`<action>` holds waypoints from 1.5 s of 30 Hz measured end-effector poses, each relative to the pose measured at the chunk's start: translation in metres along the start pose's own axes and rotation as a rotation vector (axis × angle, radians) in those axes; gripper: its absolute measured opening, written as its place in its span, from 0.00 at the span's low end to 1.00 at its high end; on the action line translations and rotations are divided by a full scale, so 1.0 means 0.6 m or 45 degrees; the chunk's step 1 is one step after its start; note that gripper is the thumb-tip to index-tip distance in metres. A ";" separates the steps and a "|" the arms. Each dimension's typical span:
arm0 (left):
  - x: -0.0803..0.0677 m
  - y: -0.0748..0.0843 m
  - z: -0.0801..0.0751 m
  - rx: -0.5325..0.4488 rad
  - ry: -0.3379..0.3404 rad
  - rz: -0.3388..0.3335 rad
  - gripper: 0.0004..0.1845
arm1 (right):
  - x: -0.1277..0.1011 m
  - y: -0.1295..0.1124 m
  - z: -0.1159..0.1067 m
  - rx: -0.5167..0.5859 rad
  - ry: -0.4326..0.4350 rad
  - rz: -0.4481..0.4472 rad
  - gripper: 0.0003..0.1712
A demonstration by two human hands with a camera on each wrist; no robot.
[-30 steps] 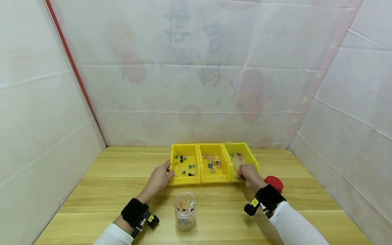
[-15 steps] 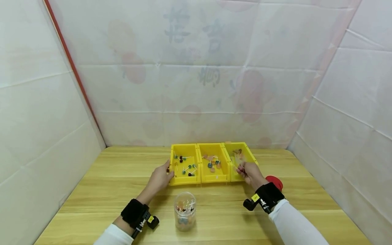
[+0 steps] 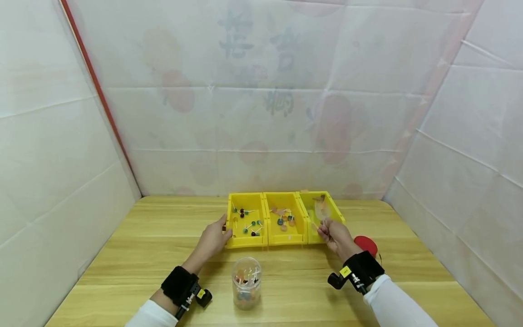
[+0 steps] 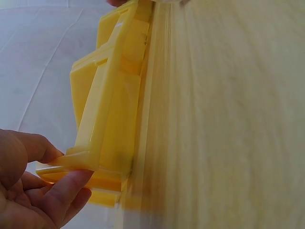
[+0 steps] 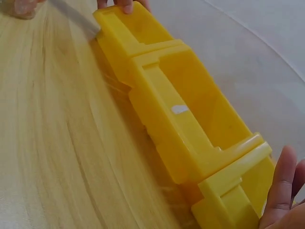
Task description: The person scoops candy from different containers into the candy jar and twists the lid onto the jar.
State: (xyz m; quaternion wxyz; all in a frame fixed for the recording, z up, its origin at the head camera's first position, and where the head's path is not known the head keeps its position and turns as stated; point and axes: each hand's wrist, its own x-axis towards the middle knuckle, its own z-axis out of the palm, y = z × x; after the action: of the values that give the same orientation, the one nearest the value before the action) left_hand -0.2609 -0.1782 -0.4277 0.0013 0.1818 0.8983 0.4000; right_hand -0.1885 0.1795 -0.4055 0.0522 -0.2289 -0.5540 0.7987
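Three yellow bins stand side by side at the back of the wooden table. The left bin (image 3: 246,242) and the middle bin (image 3: 287,239) hold several small lollipops. My left hand (image 3: 224,230) grips the left bin's front left corner; the left wrist view shows the thumb and fingers (image 4: 71,179) pinching that bin's rim (image 4: 109,105). My right hand (image 3: 324,226) is over the front of the right bin (image 3: 337,213) and pinches a pale orange lollipop (image 3: 320,206) by its stick, raised above the bin. In the right wrist view only fingertips (image 5: 281,183) show beside the bins (image 5: 190,119).
A clear jar (image 3: 246,284) with several lollipops stands in front of the bins, between my forearms. A red lid (image 3: 367,245) lies on the table just right of my right wrist. White sheeted walls close in the table at the back and on both sides.
My right hand has risen out of the right bin and drawn slightly toward me, lifting the lollipop. The left hand has stayed on the left bin's corner.
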 end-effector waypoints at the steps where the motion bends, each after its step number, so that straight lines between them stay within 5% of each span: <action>1: 0.000 0.001 0.000 0.000 -0.001 0.000 0.34 | -0.002 0.001 0.000 0.006 0.005 -0.004 0.21; 16: 0.004 0.001 0.002 0.009 0.014 0.029 0.33 | 0.011 -0.005 -0.007 -0.074 0.022 0.048 0.25; 35: 0.004 -0.001 0.002 0.025 0.018 0.037 0.33 | -0.020 -0.020 -0.013 0.131 -0.013 0.102 0.27; 45: 0.006 -0.004 0.003 0.033 0.022 0.056 0.33 | -0.015 -0.018 -0.016 0.083 0.001 0.109 0.18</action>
State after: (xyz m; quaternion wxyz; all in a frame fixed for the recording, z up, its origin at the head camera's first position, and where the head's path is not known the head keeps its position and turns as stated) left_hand -0.2645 -0.1773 -0.4298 -0.0176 0.1982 0.8991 0.3898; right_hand -0.1785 0.1888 -0.3955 0.0258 -0.2508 -0.5175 0.8177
